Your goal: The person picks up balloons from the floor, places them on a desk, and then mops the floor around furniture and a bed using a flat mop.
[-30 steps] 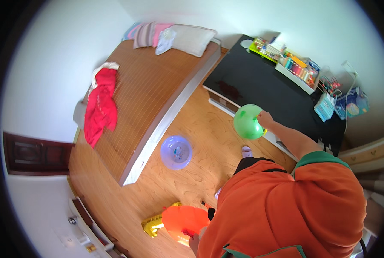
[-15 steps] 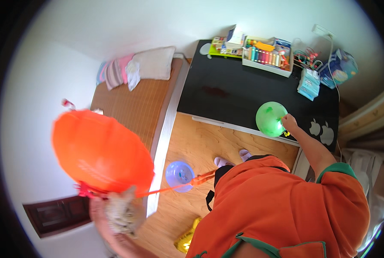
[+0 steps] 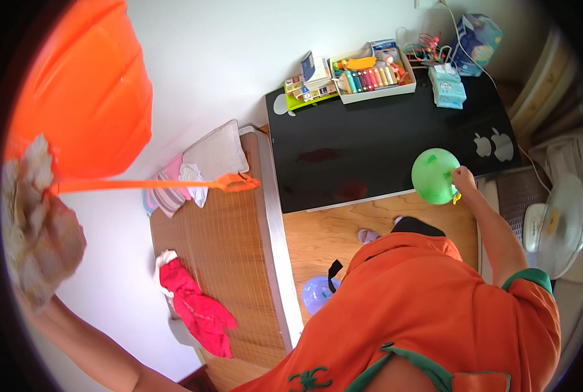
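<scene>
On the left, my left hand (image 3: 64,240) is raised high, mostly hidden by a pale crinkled ruffled cloth (image 3: 27,215) around the wrist and hand. Above it is a large orange inflatable buoy (image 3: 92,98), cut off by the picture's edge. It moves along with this hand, which appears closed on it, though the fingers are not clear. From it an orange strap (image 3: 135,186) with a buckle stretches to the right. My right hand (image 3: 462,179) pinches the neck of a round green balloon (image 3: 432,176), in front of the black table (image 3: 363,150). A small yellow piece hangs below those fingers.
A white box (image 3: 376,95) of colourful bottles, books (image 3: 316,72) and a tissue pack (image 3: 448,88) stand along the table's back. The bed (image 3: 229,261) holds pillows and a red garment (image 3: 193,304). A translucent blue basin (image 3: 317,294) is on the floor; a fan (image 3: 566,228) stands right.
My left hand has risen up and left with the orange buoy and its strap. The green balloon and my right hand sit slightly further right. The view has shifted, showing the red garment and fan.
</scene>
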The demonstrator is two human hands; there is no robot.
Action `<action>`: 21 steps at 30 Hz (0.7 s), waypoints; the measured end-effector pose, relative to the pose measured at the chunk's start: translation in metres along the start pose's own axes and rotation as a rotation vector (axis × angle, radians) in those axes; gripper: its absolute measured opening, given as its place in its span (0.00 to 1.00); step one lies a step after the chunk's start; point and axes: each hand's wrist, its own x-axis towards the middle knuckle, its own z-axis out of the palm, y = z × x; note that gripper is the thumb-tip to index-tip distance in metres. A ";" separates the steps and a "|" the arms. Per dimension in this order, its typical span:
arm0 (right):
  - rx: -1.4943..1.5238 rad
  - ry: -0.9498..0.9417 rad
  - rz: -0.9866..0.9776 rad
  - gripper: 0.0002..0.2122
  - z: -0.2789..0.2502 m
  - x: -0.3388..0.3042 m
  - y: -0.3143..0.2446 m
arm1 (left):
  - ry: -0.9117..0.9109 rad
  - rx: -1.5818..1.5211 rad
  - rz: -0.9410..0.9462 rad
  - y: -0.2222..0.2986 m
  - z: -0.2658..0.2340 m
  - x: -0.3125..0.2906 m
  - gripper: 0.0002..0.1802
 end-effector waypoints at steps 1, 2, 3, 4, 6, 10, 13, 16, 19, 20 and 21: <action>0.047 -0.011 0.018 0.08 -0.001 -0.007 -0.004 | -0.022 0.003 0.028 -0.002 0.006 0.016 0.17; 0.015 0.015 0.001 0.08 -0.003 -0.014 -0.001 | -0.050 0.002 0.059 -0.001 0.015 0.030 0.17; -0.018 0.036 -0.023 0.08 -0.005 -0.022 0.001 | -0.071 0.005 0.090 0.001 0.024 0.045 0.17; -0.052 0.054 -0.049 0.08 -0.006 -0.030 0.003 | -0.090 0.008 0.119 0.004 0.034 0.059 0.17; -0.086 0.105 -0.081 0.07 -0.014 -0.027 0.047 | -0.127 -0.014 0.195 0.014 0.055 0.086 0.17; 0.079 -0.008 0.162 0.06 -0.013 -0.042 0.019 | -0.155 0.031 0.289 0.035 0.084 0.127 0.17; -0.051 0.053 0.095 0.07 -0.017 -0.023 0.065 | -0.184 0.001 0.344 0.050 0.121 0.156 0.17; -0.143 0.064 0.007 0.08 -0.025 -0.010 0.062 | -0.198 0.013 0.399 0.075 0.156 0.179 0.17; -0.203 0.021 -0.036 0.07 -0.038 0.000 0.048 | -0.210 0.025 0.444 0.099 0.192 0.199 0.17; -0.198 0.040 -0.046 0.07 -0.041 0.003 0.046 | -0.212 0.022 0.455 0.106 0.204 0.206 0.17; -0.182 0.009 -0.026 0.07 -0.047 0.008 0.044 | -0.214 0.025 0.468 0.114 0.215 0.211 0.17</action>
